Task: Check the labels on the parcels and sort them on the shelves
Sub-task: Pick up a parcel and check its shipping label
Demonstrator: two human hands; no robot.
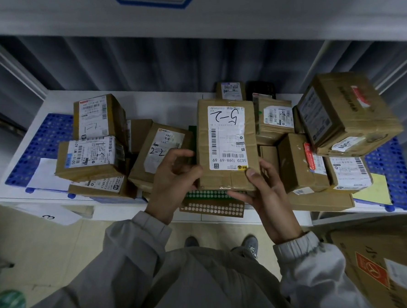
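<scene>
Parcel [227,145] hides left hand [173,179] fingertips; right hand [259,191] grips corner

Pale tiled floor [61,253] lies below grey corrugated wall [144,62].

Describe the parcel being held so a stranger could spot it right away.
On the white shelf, look to the middle of the heap of brown boxes. The held parcel stands between the left hand and right hand. Unlike its neighbours, its white label bears a big handwritten "5-2", upside down from here.
</scene>
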